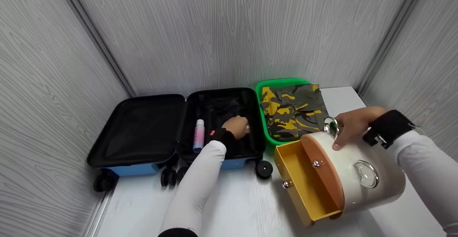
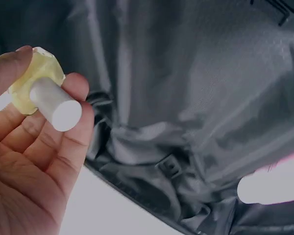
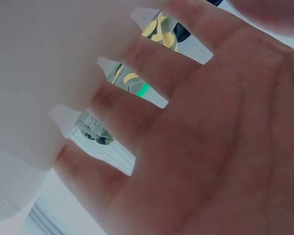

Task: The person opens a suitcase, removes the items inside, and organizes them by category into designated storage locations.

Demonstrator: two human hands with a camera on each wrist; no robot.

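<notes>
My left hand [image 1: 236, 127] is inside the right half of a black-lined suitcase [image 1: 220, 95]. Its fingers hold a small faceted yellow bottle [image 2: 36, 73] with a white cylindrical cap, seen closely in the left wrist view. Beside that hand, a pink-and-blue spray can [image 1: 199, 137] with a white cap lies in the same half. To the right, my right hand [image 1: 354, 122] grips the upper edge of a glossy cream storage box [image 1: 357, 165], thumb on its surface and other fingers mostly hidden beyond it. A yellow drawer [image 1: 297, 179] sticks out from the box's orange front, showing its bare inside.
The suitcase's other half [image 1: 143, 129] lies open at left, with black wheels [image 1: 264, 169] along the near side. Behind the storage box stands a green basket [image 1: 264, 85] with folded camouflage cloth [image 1: 293, 110]. Pale wood-grain walls [image 1: 214, 33] close in the white table.
</notes>
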